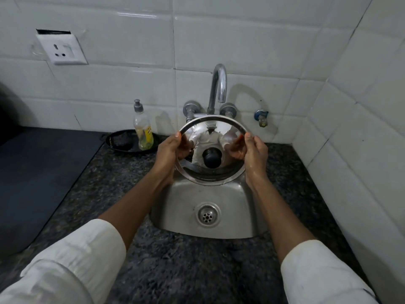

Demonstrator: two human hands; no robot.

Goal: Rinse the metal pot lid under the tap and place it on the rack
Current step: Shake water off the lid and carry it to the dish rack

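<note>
Writing: none can be read — the soap bottle (143, 128), well left of the left-hand fingers, has a yellow label too blurred to make out.
Lid look: the metal pot lid (211, 150) is round, polished steel with a raised rim band and a black knob (211, 157) at its centre; its mirror surface reflects the white sleeves and both hands.
Lid facing: tilted up on edge, knob side toward the person, top edge leaning back toward the wall; being round, it has no long axis.
Left hand (169, 153): fingers closed on the lid's left rim, thumb on the front face, the rest behind.
Right hand (255, 153): fingers closed on the right rim in the same way; the skin looks wet.
Lid place: held between the two sets of fingers, above the back of the steel sink (175, 207), just under the tap (218, 86) spout.
Surroundings: speckled dark tabletop (122, 178) below the wrists — a black dish (114, 144) holds the bottle beyond the left fingers.
</note>
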